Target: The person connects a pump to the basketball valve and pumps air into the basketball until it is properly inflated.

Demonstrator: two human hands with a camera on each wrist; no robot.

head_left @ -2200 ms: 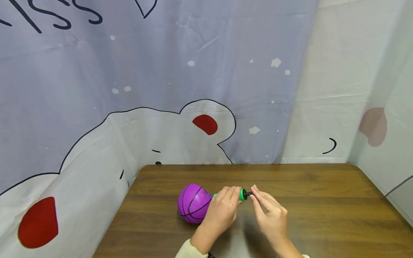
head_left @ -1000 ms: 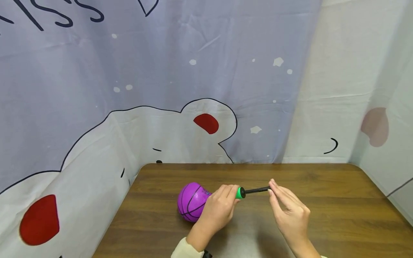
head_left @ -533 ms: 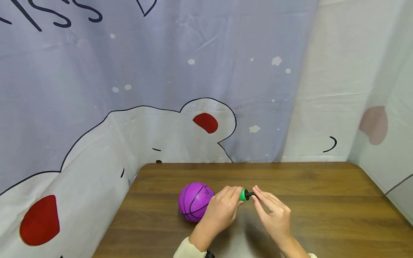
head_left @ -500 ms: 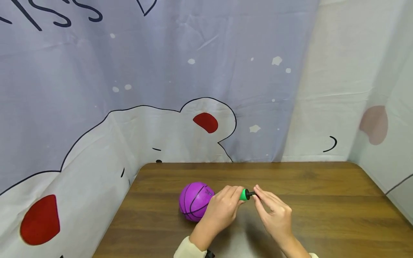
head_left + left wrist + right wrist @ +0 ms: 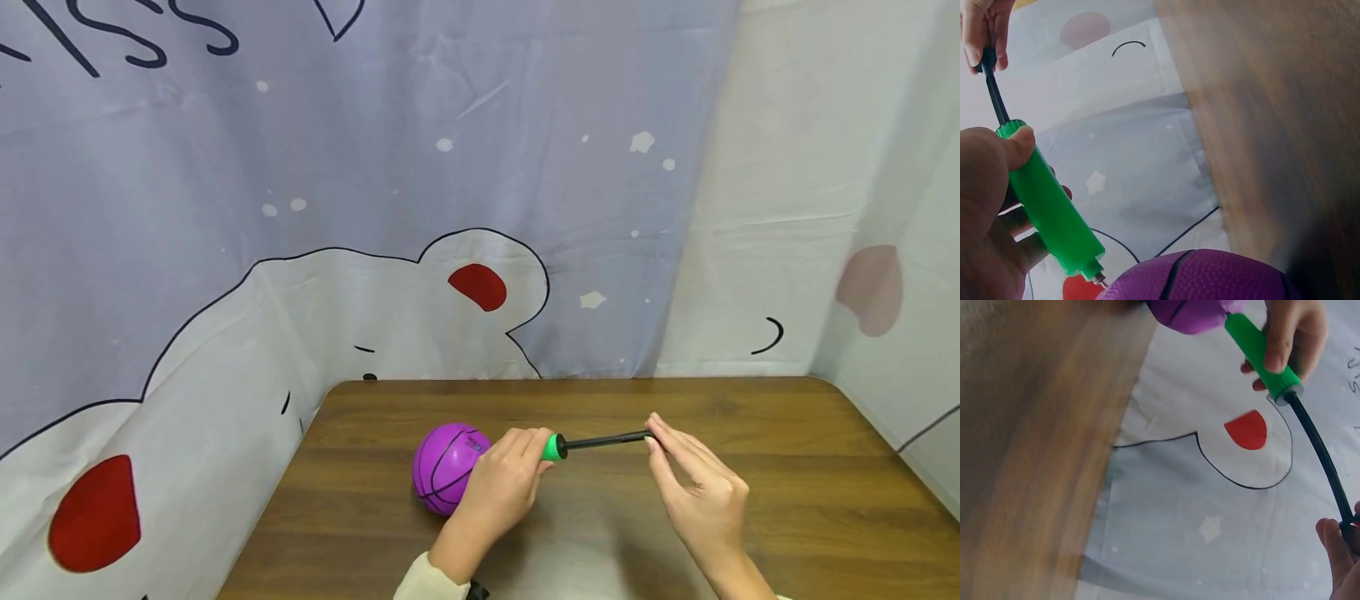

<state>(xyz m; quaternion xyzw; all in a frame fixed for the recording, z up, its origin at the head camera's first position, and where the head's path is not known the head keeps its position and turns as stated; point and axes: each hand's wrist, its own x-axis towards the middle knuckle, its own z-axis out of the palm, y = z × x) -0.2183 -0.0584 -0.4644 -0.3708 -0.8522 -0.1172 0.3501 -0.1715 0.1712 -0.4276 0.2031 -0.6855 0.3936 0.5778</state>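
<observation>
A small green hand pump with a black rod is held between my two hands. My left hand grips its green barrel, thumb laid along it in the left wrist view. At the barrel's tip a thin metal needle meets the purple basketball, which sits on the table to the left. My right hand pinches the black handle at the far end of the rod. The rod is drawn well out of the barrel. In the head view the left hand hides most of the barrel and the needle.
The brown wooden table lies under both hands. Behind it hangs a blue-grey and white curtain with printed bear shapes, touching the table's back edge.
Over the last two seconds my right hand has gone out, back in and out again to the right with the pump handle. The rod now shows long; the basketball looks rounder than at first.
</observation>
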